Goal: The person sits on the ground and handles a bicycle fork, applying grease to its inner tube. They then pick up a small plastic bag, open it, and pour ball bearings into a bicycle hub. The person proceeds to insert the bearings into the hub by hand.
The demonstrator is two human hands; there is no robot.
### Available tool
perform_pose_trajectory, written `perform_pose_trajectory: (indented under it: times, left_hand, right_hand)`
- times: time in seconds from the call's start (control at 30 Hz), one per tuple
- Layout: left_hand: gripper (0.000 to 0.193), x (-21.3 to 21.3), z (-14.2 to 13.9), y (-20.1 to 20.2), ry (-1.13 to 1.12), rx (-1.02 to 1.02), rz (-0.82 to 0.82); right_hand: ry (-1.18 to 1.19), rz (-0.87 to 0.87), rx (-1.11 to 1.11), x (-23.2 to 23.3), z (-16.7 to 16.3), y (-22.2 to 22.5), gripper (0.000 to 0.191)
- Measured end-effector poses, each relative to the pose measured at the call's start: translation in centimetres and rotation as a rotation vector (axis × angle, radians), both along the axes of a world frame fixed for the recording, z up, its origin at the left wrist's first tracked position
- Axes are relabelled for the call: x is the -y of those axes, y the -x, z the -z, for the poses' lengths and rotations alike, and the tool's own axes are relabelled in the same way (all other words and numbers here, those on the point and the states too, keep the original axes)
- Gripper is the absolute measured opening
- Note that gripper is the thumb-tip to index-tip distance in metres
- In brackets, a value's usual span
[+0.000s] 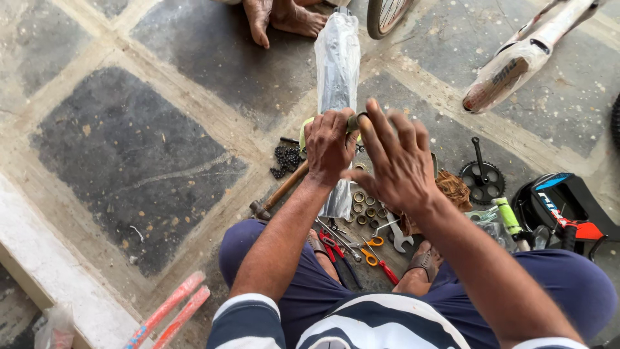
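My left hand (329, 143) grips the near end of a bicycle frame tube wrapped in clear plastic (336, 61), at a yellow-green part with a round opening. My right hand (395, 161) is beside it with fingers spread; thumb and forefinger touch a small ring at the tube's end (361, 117). More plastic wrap hangs below my left hand. I sit on the floor with my knees apart, the tube standing between them.
On the floor lie several metal rings (365, 208), a hammer (278, 192), a bicycle chain (287, 159), spanners (398, 238), orange-handled pliers (376, 257), a crank with chainring (482, 174) and a wrapped fork (523, 58). Another person's bare feet (281, 16) rest ahead. A wheel (386, 14) stands behind.
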State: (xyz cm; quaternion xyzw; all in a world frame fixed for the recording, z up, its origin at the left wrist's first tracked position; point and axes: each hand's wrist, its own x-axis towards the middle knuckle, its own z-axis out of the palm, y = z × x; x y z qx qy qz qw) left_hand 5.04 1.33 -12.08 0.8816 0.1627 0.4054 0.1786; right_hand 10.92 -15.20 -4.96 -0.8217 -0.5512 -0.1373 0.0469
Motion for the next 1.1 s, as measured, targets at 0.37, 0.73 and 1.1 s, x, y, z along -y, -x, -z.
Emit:
perform_pose_trajectory:
  times: [0.37,0.73,1.1]
  left_hand:
    - [0.029,-0.5,0.7,-0.1,0.016,-0.051,-0.008]
    - [0.03,-2.7,-0.4,2.3,0.025,-0.017,0.045]
    - [0.029,-1.0,-2.6,2.5,0.043,-0.137,0.042]
  right_hand:
    - [-0.14,0.098,-0.059,-0.7,-0.6,0.4,0.099]
    - [0.04,0.057,-0.517,7.4,10.6,3.4,0.074]
    - [0.528,0.436,-0.362,11.5,18.6,-12.6,0.071]
